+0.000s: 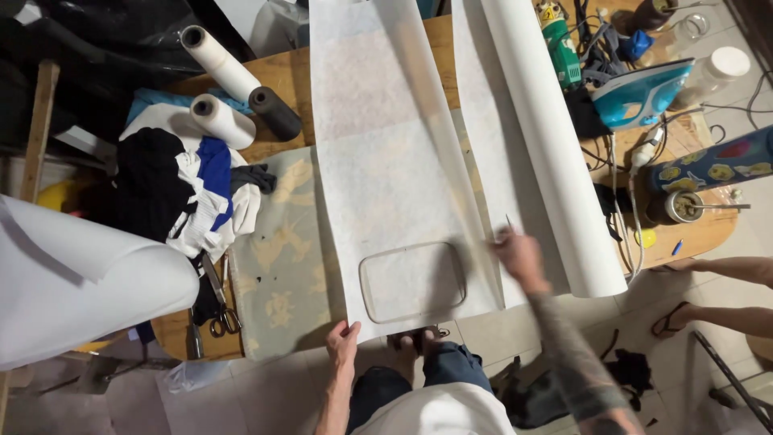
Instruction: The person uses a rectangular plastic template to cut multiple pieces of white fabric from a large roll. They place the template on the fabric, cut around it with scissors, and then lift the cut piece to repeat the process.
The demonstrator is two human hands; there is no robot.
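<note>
A long strip of white translucent sheet is laid lengthwise down the middle of the wooden tabletop, its near end hanging at the front edge. Under that near end a rounded rectangular frame is seen through the material, lying flat.

The near left corner of the sheet is pinched by the left hand, the fingers closed on its edge. The right edge of the sheet is met by the right hand, whose fingers are clenched around a thin pointed tool; the hand is blurred and the kind of tool cannot be told.

Just right of the strip a large white roll of the same sort of material is laid along the tabletop, partly unrolled. Beneath the strip's left side a pale patterned pad is spread.

To the left are noted a heap of black, white and blue cloth, two white spools and a dark spool. Scissors are lying at the front left edge. A further curled white sheet is seen at the far left.

At the right rear a teal and white iron is standing among cables, with a green bottle behind it. Another person's bare legs are visible at the right, on the tiled floor.
</note>
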